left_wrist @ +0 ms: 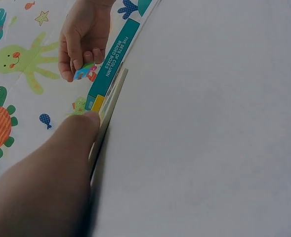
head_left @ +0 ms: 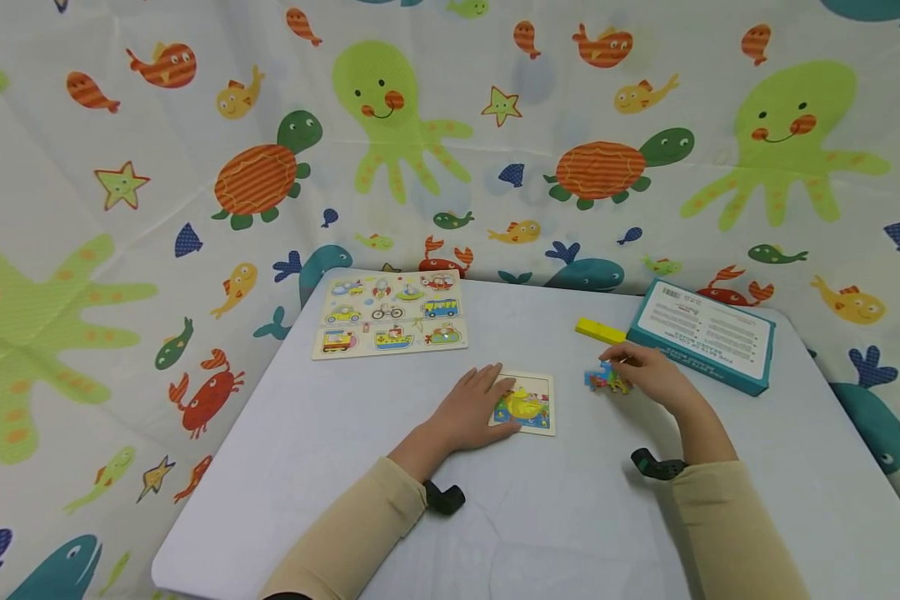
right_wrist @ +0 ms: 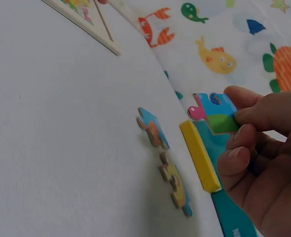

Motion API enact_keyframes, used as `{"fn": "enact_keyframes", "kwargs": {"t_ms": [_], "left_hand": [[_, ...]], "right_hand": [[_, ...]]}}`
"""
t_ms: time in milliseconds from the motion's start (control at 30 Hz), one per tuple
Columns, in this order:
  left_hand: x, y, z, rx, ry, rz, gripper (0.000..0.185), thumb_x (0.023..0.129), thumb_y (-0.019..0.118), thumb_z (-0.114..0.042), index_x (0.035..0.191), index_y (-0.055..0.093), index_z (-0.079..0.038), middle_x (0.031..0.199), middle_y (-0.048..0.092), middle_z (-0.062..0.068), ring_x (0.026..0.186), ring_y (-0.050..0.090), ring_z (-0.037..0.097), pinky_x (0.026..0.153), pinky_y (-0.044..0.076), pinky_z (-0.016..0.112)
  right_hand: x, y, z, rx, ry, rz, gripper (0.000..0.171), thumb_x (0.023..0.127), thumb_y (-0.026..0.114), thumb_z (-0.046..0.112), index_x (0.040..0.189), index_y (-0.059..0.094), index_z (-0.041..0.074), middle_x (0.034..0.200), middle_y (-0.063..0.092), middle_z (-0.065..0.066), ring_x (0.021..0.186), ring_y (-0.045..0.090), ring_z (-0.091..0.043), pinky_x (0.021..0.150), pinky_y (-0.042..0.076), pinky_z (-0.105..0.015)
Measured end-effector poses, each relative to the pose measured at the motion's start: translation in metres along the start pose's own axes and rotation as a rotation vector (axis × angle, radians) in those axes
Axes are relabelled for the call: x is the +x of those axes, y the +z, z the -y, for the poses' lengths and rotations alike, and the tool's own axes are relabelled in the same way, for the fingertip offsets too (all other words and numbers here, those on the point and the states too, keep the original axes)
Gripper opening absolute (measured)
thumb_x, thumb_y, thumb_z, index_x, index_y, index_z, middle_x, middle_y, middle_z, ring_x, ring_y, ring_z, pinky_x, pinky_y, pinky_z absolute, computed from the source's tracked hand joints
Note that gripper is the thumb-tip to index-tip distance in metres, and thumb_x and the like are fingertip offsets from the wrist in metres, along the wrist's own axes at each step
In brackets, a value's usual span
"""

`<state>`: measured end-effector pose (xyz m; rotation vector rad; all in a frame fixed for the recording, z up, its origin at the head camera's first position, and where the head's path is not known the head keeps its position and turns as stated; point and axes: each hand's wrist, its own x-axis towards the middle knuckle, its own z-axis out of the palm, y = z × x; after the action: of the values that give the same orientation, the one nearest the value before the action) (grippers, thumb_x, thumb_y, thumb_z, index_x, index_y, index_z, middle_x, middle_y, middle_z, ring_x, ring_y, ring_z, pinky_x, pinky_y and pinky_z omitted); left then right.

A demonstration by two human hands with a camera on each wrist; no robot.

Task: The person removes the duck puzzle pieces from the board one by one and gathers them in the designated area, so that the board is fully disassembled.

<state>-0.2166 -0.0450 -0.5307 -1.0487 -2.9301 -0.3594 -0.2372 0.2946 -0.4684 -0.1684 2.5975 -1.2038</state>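
Observation:
My left hand (head_left: 474, 407) rests on the left side of a small wooden puzzle board (head_left: 552, 408), its fingers spread over the upper edge and the thumb at the lower edge. The board carries a picture with a yellow figure on blue. In the left wrist view the thumb (left_wrist: 81, 131) lies along the board's edge. With thumb and index finger my right hand (right_wrist: 269, 143) pinches a blue and green jigsaw piece (right_wrist: 222, 118) with a pink knob, raised above the table. Below it lie two loose jigsaw pieces, one blue and orange (right_wrist: 154, 129), one yellowish (right_wrist: 175, 182).
A yellow bar (head_left: 601, 331) lies beside a teal box (head_left: 701, 335) with a white printed panel, at the back right. Toward the back left is a larger wooden board (head_left: 390, 315) with vehicle pictures. A sea-animal curtain (head_left: 495, 225) hangs behind the white table (head_left: 330, 467).

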Motion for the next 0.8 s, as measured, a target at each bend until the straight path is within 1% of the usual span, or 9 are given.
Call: {"fn": "enact_keyframes", "kwargs": {"t_ms": [133, 300, 433, 567, 700, 800], "left_hand": [[0.000, -0.002, 0.001, -0.002, -0.006, 0.007, 0.081, 0.081, 0.038, -0.072, 0.146, 0.024, -0.026, 0.153, 0.020, 0.003, 0.141, 0.017, 0.018, 0.117, 0.015, 0.039], [0.000, -0.003, 0.002, 0.011, -0.012, 0.016, 0.084, 0.079, 0.034, -0.076, 0.146, 0.022, -0.027, 0.153, 0.019, 0.002, 0.141, 0.016, 0.017, 0.117, 0.015, 0.040], [-0.001, -0.003, 0.003, 0.026, -0.032, 0.018, 0.088, 0.077, 0.032, -0.079, 0.147, 0.019, -0.028, 0.154, 0.017, 0.003, 0.142, 0.014, 0.020, 0.116, 0.013, 0.044], [-0.001, -0.002, 0.003, 0.029, -0.040, 0.012, 0.090, 0.076, 0.033, -0.080, 0.147, 0.018, -0.027, 0.153, 0.019, 0.003, 0.142, 0.014, 0.021, 0.116, 0.012, 0.046], [-0.001, -0.001, 0.003, 0.038, -0.039, 0.015, 0.091, 0.075, 0.031, -0.081, 0.147, 0.016, -0.029, 0.153, 0.019, 0.003, 0.142, 0.014, 0.021, 0.116, 0.013, 0.046], [0.000, 0.000, 0.004, 0.040, -0.040, 0.021, 0.093, 0.074, 0.028, -0.083, 0.148, 0.015, -0.029, 0.153, 0.019, 0.001, 0.143, 0.013, 0.020, 0.116, 0.012, 0.045]], "right_hand": [[-0.003, -0.009, -0.011, 0.000, 0.001, 0.003, 0.031, 0.095, 0.048, 0.033, 0.118, 0.056, 0.014, 0.085, 0.053, -0.019, 0.080, 0.051, -0.030, 0.067, 0.042, -0.036], [-0.007, -0.018, -0.022, -0.017, 0.043, 0.001, 0.031, 0.095, 0.047, 0.034, 0.118, 0.056, 0.015, 0.081, 0.052, -0.014, 0.077, 0.050, -0.025, 0.067, 0.041, -0.034], [-0.009, -0.025, -0.030, -0.044, 0.098, 0.000, 0.033, 0.095, 0.046, 0.039, 0.119, 0.056, 0.018, 0.083, 0.052, -0.011, 0.080, 0.050, -0.024, 0.068, 0.040, -0.032], [-0.011, -0.030, -0.037, -0.067, 0.134, 0.003, 0.035, 0.094, 0.046, 0.043, 0.118, 0.056, 0.020, 0.086, 0.052, -0.010, 0.083, 0.049, -0.024, 0.068, 0.040, -0.031], [-0.012, -0.035, -0.042, -0.082, 0.145, 0.017, 0.036, 0.093, 0.047, 0.043, 0.118, 0.056, 0.019, 0.086, 0.052, -0.010, 0.084, 0.049, -0.023, 0.068, 0.040, -0.030], [-0.015, -0.039, -0.044, -0.088, 0.147, 0.036, 0.036, 0.094, 0.047, 0.042, 0.119, 0.056, 0.018, 0.085, 0.052, -0.011, 0.083, 0.049, -0.023, 0.068, 0.040, -0.030]]}}
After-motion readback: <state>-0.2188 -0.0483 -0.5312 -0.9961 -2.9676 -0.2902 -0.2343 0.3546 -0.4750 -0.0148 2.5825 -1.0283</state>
